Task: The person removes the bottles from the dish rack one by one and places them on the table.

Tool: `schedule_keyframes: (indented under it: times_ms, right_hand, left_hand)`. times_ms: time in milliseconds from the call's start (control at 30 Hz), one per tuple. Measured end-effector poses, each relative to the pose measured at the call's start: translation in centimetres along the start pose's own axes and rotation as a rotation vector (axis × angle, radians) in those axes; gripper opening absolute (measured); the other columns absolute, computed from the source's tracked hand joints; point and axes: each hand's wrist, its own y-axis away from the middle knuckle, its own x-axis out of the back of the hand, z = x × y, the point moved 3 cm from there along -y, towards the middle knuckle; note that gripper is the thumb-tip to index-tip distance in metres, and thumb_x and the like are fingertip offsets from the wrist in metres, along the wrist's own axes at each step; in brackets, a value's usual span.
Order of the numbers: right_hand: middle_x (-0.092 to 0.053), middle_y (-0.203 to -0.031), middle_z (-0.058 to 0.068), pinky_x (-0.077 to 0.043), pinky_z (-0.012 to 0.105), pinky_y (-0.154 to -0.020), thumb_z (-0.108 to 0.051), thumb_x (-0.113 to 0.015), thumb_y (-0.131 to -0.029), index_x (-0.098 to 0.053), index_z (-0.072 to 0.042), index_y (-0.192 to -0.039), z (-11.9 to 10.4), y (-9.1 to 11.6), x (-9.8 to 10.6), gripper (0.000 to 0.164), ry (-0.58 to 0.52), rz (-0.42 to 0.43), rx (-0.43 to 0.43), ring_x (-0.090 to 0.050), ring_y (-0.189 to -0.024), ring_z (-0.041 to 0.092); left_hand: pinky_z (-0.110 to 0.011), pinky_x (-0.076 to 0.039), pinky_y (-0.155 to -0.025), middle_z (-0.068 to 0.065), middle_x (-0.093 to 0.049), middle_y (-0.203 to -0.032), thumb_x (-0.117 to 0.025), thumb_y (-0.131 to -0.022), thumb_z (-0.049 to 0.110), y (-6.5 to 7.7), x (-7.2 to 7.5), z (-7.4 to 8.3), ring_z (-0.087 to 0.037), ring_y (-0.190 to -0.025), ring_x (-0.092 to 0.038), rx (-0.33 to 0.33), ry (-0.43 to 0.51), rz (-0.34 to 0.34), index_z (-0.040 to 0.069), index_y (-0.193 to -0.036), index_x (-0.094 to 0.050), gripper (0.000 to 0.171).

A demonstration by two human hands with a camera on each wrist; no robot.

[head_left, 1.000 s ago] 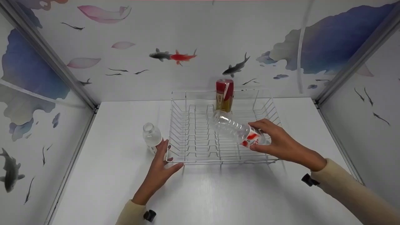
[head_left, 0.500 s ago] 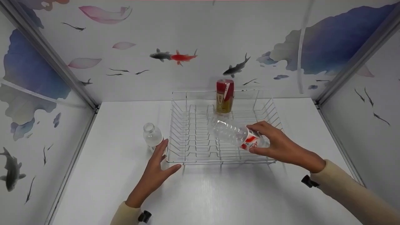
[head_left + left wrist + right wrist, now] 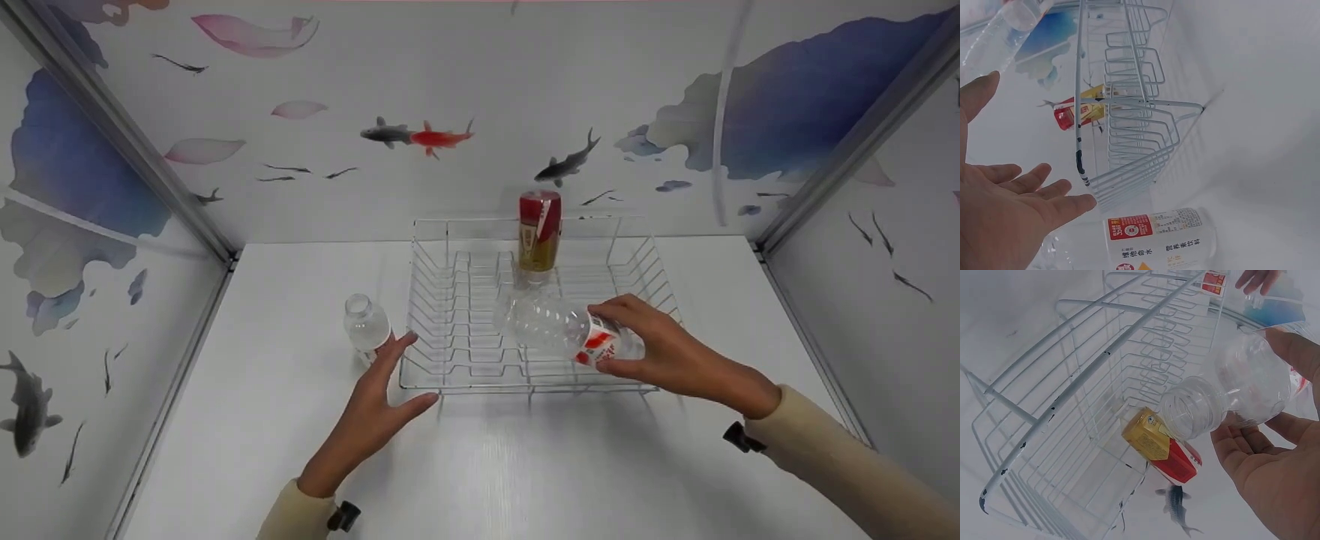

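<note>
My right hand [image 3: 667, 345] grips a clear plastic bottle [image 3: 544, 322] near its red-and-white label, holding it tilted over the white wire rack [image 3: 525, 390]. In the right wrist view, the bottle's uncapped neck [image 3: 1190, 408] faces the camera. My left hand [image 3: 367, 412] is at the rack's front left corner, fingers extended and thumb spread, gripping nothing. Just beyond its fingers, a second clear bottle [image 3: 366, 324] stands upright on the table, uncapped. Its label [image 3: 1154, 239] shows in the left wrist view. A red-and-gold can [image 3: 538, 232] stands at the back of the rack.
The rack stands on a white table [image 3: 487, 465]. Behind it rises a white wall [image 3: 480, 67] printed with fish and petals. Side panels with metal corner posts [image 3: 862, 127] enclose the table left and right.
The bottle in my right hand has lowered at its far end and shifted slightly left, away from the can. My left hand's fingers have come off the rack's corner and straightened.
</note>
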Motion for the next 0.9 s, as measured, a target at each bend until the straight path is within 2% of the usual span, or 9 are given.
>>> schedule_keyframes:
  times_ms: [67,300,600,900]
  right_hand:
    - [-0.062,-0.146,0.000,-0.062,0.031,-0.101,-0.014,-0.094,-0.090,-0.058,-0.011,-0.158,-0.1,0.0,0.0,0.077,-0.005,-0.005,0.000,-0.063,-0.125,0.016]
    - [-0.060,-0.149,0.001,-0.062,0.027,-0.098,-0.018,-0.094,-0.091,-0.058,-0.012,-0.159,-0.6,0.1,-0.2,0.077,-0.014,-0.022,-0.010,-0.061,-0.126,0.017]
    - [-0.059,-0.149,0.000,-0.062,0.028,-0.096,-0.017,-0.093,-0.091,-0.059,-0.011,-0.158,-1.0,0.2,-0.5,0.075,-0.003,-0.038,0.000,-0.060,-0.125,0.016]
    - [-0.059,-0.150,0.002,-0.063,0.039,-0.102,-0.019,-0.092,-0.093,-0.059,-0.007,-0.158,-1.2,0.3,-0.8,0.074,0.066,-0.044,0.004,-0.060,-0.130,0.019]
  left_hand:
    - [-0.069,-0.013,-0.134,-0.013,-0.029,-0.180,-0.091,-0.094,0.021,-0.1,-0.1,0.3,-0.043,-0.169,-0.014,-0.014,0.006,-0.009,0.014,-0.170,-0.040,0.092]
    - [-0.065,-0.030,-0.131,-0.006,-0.046,-0.172,-0.093,-0.092,0.026,-0.6,-0.5,1.3,-0.034,-0.162,-0.038,-0.032,-0.012,-0.042,0.016,-0.168,-0.045,0.090]
    - [-0.063,-0.030,-0.131,-0.008,-0.047,-0.171,-0.091,-0.094,0.027,-1.3,-1.0,2.2,-0.033,-0.161,-0.040,-0.077,-0.011,-0.081,0.016,-0.168,-0.045,0.087]
    - [-0.061,-0.031,-0.132,-0.008,-0.044,-0.172,-0.089,-0.096,0.030,-1.5,-1.5,2.5,-0.032,-0.161,-0.039,-0.139,-0.002,-0.138,0.014,-0.170,-0.041,0.090]
